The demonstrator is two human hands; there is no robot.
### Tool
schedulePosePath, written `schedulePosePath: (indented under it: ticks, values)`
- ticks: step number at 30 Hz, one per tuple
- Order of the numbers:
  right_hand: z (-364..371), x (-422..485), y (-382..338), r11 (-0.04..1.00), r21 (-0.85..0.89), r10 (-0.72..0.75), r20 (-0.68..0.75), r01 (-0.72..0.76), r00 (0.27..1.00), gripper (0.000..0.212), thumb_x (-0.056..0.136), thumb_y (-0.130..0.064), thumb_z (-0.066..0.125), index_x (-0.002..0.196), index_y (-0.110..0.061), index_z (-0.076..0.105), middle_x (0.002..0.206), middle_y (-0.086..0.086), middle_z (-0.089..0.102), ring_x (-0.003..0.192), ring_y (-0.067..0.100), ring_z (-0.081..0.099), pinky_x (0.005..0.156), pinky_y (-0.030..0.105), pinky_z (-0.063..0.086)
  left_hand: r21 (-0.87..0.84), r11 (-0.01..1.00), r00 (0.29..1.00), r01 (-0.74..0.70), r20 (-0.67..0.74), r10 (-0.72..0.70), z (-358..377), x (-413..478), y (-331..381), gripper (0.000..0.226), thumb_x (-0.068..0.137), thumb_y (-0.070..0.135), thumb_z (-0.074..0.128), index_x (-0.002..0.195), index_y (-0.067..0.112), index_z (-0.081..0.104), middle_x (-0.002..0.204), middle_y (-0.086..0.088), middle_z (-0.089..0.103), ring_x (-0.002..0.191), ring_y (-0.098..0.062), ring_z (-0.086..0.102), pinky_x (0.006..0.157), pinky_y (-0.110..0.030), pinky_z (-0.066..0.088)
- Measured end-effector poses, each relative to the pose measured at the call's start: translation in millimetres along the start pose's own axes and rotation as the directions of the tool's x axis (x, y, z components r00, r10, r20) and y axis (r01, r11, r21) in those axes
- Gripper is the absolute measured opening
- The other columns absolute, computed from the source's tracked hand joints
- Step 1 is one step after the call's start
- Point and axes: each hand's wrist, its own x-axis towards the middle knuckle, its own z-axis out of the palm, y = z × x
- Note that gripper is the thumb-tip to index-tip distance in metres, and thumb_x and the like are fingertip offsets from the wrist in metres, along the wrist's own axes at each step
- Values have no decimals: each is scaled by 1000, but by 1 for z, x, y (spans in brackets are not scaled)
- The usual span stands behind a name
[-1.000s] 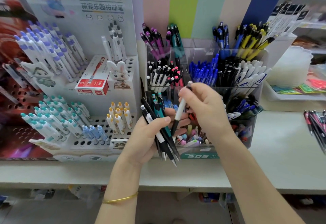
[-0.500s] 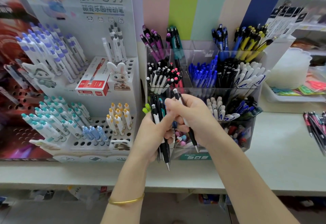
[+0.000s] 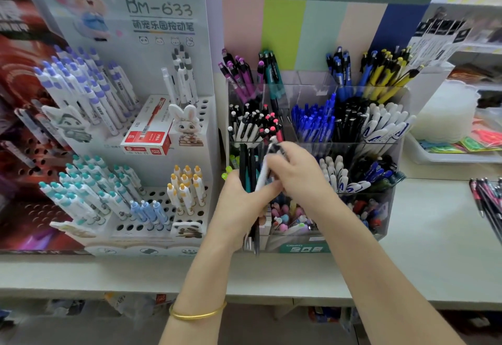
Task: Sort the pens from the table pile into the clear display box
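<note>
My left hand [image 3: 239, 209] grips a bundle of pens [image 3: 250, 173], black, teal and white, held upright in front of the clear display box [image 3: 391, 209]. My right hand [image 3: 296, 173] pinches one white pen with a black top [image 3: 267, 165], blurred and tilted, right beside the bundle. Both hands sit before the box's lower left compartments. The box holds several compartments of purple, blue, black, white and yellow pens. A pile of dark and pink pens [image 3: 489, 203] lies on the white table [image 3: 434, 263] at the far right edge.
A white Domi pen stand [image 3: 152, 127] with a red pen carton [image 3: 149, 132] stands left of the box. A white tray [image 3: 445, 154] with coloured items and a stack of clear lids sits at the back right. Shelves run below the table edge.
The right hand lowered the white pen from above the bundle, then raised it beside the bundle with its tip pointing down-left. The left hand turned its bundle more upright and closer to the box.
</note>
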Motion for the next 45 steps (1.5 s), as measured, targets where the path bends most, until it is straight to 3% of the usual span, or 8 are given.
schedulePosePath:
  ticks: [4, 10, 15, 21, 27, 32, 37, 45]
  values:
    - [-16, 19, -15, 907, 421, 50, -154, 20, 987, 11, 96, -6, 35, 88, -11, 41, 66, 8, 57, 46, 8, 41, 42, 19, 33, -218, 975, 998, 33, 56, -21, -8, -3, 3, 41, 78, 44, 69, 91, 12, 48, 59, 3, 44, 49, -13, 39, 44, -26, 38]
    - [-11, 48, -45, 799, 568, -24, -300, 199, 954, 14, 101, -12, 34, 95, -22, 41, 71, -1, 45, 63, 11, 45, 66, 31, 47, -323, 946, 1000, 18, -11, -23, -19, 1, 10, 23, 94, 28, 60, 84, 15, 44, 60, 2, 40, 49, -12, 38, 42, -25, 37]
    - [4, 61, -44, 942, -30, -318, -393, 333, 863, 13, 96, -29, 35, 90, -17, 37, 69, -6, 43, 68, 19, 42, 64, 43, 38, -354, 935, 1000, -3, -23, -5, -24, -1, 14, 17, 97, 16, 55, 82, 14, 47, 58, 2, 41, 46, -10, 39, 40, -23, 37]
    - [4, 68, -39, 895, 34, -407, -346, 445, 845, 11, 101, -22, 40, 95, -30, 38, 93, 13, 50, 67, 8, 48, 62, 17, 42, -349, 937, 998, -9, -59, -13, -29, 1, 14, 19, 96, 9, 54, 80, 14, 45, 56, 3, 41, 45, -10, 38, 40, -23, 36]
    - [14, 69, -32, 911, -99, -411, -163, 400, 897, 6, 97, -16, 50, 96, -21, 48, 85, 8, 60, 73, 23, 59, 68, 42, 55, -346, 938, 998, -4, -62, -18, -32, 3, 14, 18, 96, 9, 55, 81, 14, 45, 56, 4, 43, 46, -11, 39, 42, -24, 37]
    - [11, 71, -31, 770, -567, -432, -128, 292, 893, 19, 91, -31, 59, 99, -13, 63, 89, 2, 63, 95, 22, 51, 77, 40, 44, -336, 942, 998, 2, -60, -24, -31, 2, 14, 18, 96, 8, 54, 81, 13, 46, 56, 3, 42, 47, -11, 38, 43, -25, 36]
    - [4, 60, -35, 823, -509, -403, -210, 252, 891, 63, 89, -29, 66, 143, -24, 35, 129, 1, 56, 105, 18, 57, 81, 33, 47, -353, 936, 999, 18, -34, -32, -30, 2, 14, 16, 96, 8, 55, 82, 13, 48, 57, 3, 43, 47, -11, 39, 43, -24, 36]
    - [25, 49, -1, 621, -713, -616, -186, 327, 766, 53, 91, -23, 60, 140, -12, 45, 122, 7, 60, 94, 30, 53, 70, 33, 44, -360, 932, 999, 26, -36, -41, -31, 4, 13, 14, 96, 10, 55, 84, 12, 47, 57, 3, 44, 47, -11, 40, 43, -24, 38]
